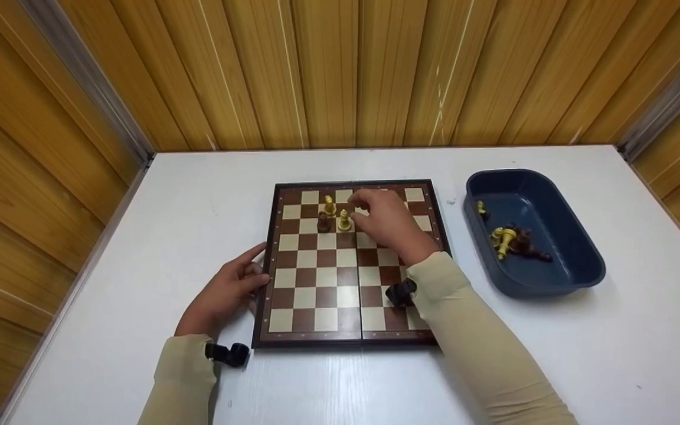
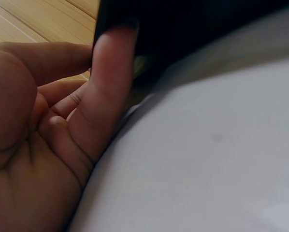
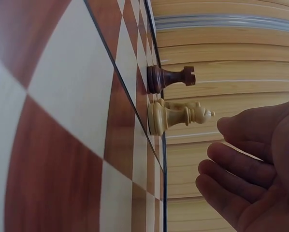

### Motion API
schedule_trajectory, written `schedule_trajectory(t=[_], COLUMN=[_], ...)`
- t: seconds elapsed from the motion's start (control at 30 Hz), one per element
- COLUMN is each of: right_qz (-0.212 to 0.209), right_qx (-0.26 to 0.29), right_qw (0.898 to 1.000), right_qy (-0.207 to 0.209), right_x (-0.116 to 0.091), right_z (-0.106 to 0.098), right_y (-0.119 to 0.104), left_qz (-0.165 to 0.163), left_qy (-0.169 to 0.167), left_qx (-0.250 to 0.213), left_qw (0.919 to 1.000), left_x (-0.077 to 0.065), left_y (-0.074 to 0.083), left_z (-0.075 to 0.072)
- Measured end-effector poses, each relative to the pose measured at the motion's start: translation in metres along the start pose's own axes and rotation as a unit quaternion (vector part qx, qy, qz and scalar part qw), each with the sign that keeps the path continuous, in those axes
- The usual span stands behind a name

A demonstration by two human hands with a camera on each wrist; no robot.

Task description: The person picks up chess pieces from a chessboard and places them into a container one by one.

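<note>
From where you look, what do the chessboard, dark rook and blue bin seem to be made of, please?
Chessboard: glossy, perhaps wood or laminate; brown squares show grain. Dark rook: polished wood or plastic, unclear; its surface shines softly. Blue bin: probably satin moulded plastic, given seamless rounded corners.

One table (image 1: pixel 186 200) bears one chessboard (image 1: pixel 347 274) and one tub (image 1: pixel 514 288); there are one left hand (image 1: pixel 225 293), one right hand (image 1: pixel 388 219), two sleeves (image 1: pixel 464 321) and two black wrist devices (image 1: pixel 400 293). Three chessmen stand on the board: one light bishop (image 1: pixel 345 222), one other light piece (image 1: pixel 329 208) and one dark rook (image 1: pixel 323 223). The tub's several chessmen (image 1: pixel 505 243) overlap too much to count.
</note>
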State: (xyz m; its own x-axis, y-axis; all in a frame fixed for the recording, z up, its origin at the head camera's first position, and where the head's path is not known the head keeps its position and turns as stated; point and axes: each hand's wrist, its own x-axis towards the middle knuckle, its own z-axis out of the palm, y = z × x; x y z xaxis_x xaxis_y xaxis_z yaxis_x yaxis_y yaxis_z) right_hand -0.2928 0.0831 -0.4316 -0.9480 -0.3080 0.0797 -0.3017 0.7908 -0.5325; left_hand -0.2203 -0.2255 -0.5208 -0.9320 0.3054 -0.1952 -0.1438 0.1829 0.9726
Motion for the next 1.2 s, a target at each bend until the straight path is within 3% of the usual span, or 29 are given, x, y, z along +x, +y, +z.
schedule_trajectory(t=[0.47,1.2], right_qz=[-0.015,0.021], right_qx=[0.006,0.083], right_qw=[1.000,0.996], right_qy=[-0.015,-0.020], right_x=[0.010,0.013], right_z=[0.011,0.018], right_y=[-0.006,0.000], left_qz=[0.011,0.013], left_qy=[-0.017,-0.022], left_qx=[-0.004,-0.013], left_qw=[0.9998,0.9996], left_x=[0.000,0.000], left_y=[0.001,-0.002], left_z=[-0.001,-0.002])
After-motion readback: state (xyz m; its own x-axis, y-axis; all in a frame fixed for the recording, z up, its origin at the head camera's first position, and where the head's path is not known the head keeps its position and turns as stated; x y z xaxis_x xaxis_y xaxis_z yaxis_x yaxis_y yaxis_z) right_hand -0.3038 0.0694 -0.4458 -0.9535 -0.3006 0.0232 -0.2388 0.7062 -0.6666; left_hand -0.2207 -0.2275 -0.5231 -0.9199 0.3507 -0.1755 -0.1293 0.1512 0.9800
